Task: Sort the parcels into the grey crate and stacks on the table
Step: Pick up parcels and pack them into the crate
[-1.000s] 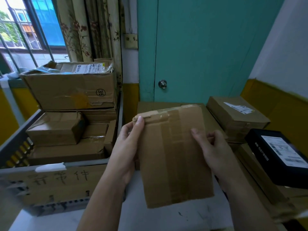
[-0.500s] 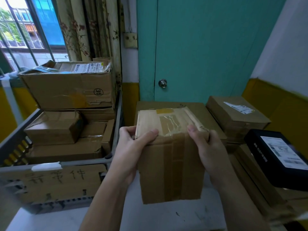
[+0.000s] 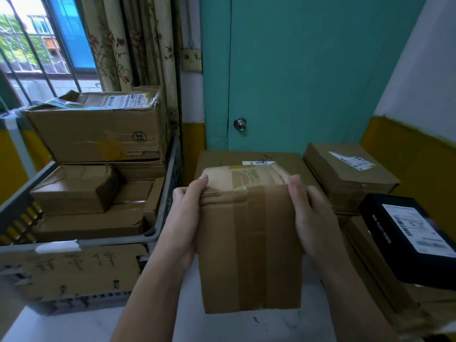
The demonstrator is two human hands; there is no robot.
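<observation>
Turned since a moment ago to show its taped end, the parcel (image 3: 249,243) hangs over the table (image 3: 234,327) beside the grey crate (image 3: 118,239), your left hand (image 3: 185,218) and right hand (image 3: 313,218) clamped on its sides, so keep that grip even.

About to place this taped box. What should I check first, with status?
1. Grip: left hand and right hand hold the taped box by its sides: ok.
2. Sorting label facing camera: none shows: not ok.
3. Room in grey crate: boxes piled above its rim: not ok.
4. Top of large flat box behind: partly hidden: cannot tell.
5. Right hand clear of black box: ok.
</observation>
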